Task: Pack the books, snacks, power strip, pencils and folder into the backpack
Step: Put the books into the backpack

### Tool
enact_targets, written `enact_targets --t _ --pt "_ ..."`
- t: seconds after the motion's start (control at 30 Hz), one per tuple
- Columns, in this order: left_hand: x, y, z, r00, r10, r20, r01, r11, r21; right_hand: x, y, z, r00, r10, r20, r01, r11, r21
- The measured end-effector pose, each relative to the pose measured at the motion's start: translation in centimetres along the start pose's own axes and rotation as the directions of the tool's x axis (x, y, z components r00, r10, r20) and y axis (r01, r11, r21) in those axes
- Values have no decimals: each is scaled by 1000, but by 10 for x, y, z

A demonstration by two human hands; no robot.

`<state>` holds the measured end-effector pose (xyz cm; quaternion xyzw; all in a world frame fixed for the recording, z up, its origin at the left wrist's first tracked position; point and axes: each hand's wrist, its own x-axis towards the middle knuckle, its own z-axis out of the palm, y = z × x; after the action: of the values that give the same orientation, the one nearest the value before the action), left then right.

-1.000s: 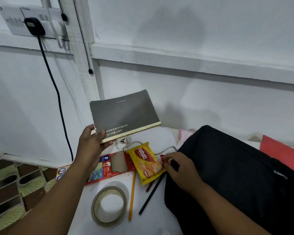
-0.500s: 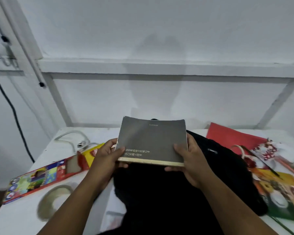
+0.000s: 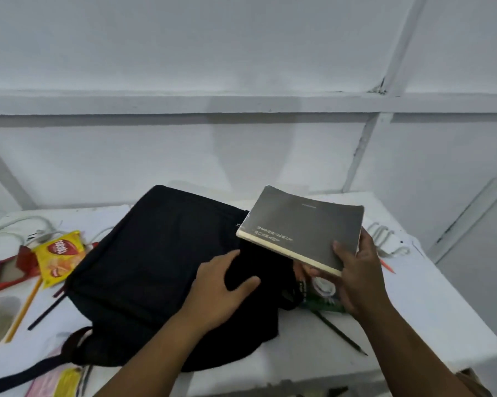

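- Two hands are over a black backpack [image 3: 155, 267] lying flat on the white table [image 3: 413, 305].
- The right hand [image 3: 359, 279] grasps a grey book [image 3: 301, 227] by its near corner, thumb on the cover, fingers beneath; the book is tilted, lifted above the backpack's 3 o'clock edge.
- The left hand [image 3: 221, 290] rests on the backpack, fingers released and spread against the fabric.
- A yellow snack packet [image 3: 59, 256] lies at the backpack's 9 o'clock, touching a red pencil box [image 3: 3, 273].
- A yellow pencil [image 3: 23, 308] and a black pencil [image 3: 46, 310] lie just beside the backpack's left edge.
- Another black pencil [image 3: 339, 333] lies at 4 o'clock.
- A white cable [image 3: 385, 239] lies coiled at 2 o'clock.
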<state>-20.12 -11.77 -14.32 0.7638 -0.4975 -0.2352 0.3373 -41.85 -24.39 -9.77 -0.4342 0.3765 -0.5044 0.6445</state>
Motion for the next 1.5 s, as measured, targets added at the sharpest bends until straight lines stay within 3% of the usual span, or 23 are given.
enact_targets --t 0.07,0.13,0.17,0.23,0.3,0.5,0.67,0.77,0.87,0.93,1.0,1.1,1.23,1.37,1.5 --pt "-3 6 21 995 -83 55 70 976 205 -3 -4 -17 1000 7 -7 -7 1000 18" --pt "-4 10 35 992 -125 17 113 942 316 -6 -5 -30 999 31 -6 -31 999 35" --pt "-4 11 38 994 -103 -24 106 956 272 -7 -5 -36 999 42 -5 -41 998 38" --pt "-1 14 35 990 -78 -117 81 996 25 -10 -4 -44 998 61 -11 -61 998 35" --pt "5 14 22 972 -164 -170 141 980 -139 -11 -3 -51 997 76 -15 -75 997 25" --pt "12 -2 -49 880 -164 -446 186 983 6 -14 4 -54 993 120 24 -119 992 -35" --pt "7 -11 -81 926 -40 -376 122 973 197 -19 23 -35 981 172 91 -166 984 -64" --pt "-4 -13 -72 960 -106 -258 155 972 178 -20 29 -24 967 209 148 -198 977 -83" --pt "-14 -15 -58 958 -261 -123 288 876 387 -22 34 -15 964 216 157 -197 972 -129" --pt "-16 -18 -51 953 -269 -143 300 752 587 -24 37 -8 963 216 161 -188 967 -174" --pt "-13 -21 -50 947 -280 -155 310 678 667 -26 38 -1 962 220 161 -183 959 -218" --pt "-7 -23 -52 966 -235 -103 255 825 505 -26 42 6 958 238 160 -200 954 -222" --pt "-13 -20 -68 978 -127 -166 161 964 210 -28 43 18 950 250 186 -211 956 -206" --pt "-9 -12 -105 972 -115 -207 106 993 -55 -30 39 37 956 215 201 -172 962 -213" --pt "-2 -2 -135 974 -86 -208 65 992 -106 -30 40 61 960 193 204 -131 950 -284"
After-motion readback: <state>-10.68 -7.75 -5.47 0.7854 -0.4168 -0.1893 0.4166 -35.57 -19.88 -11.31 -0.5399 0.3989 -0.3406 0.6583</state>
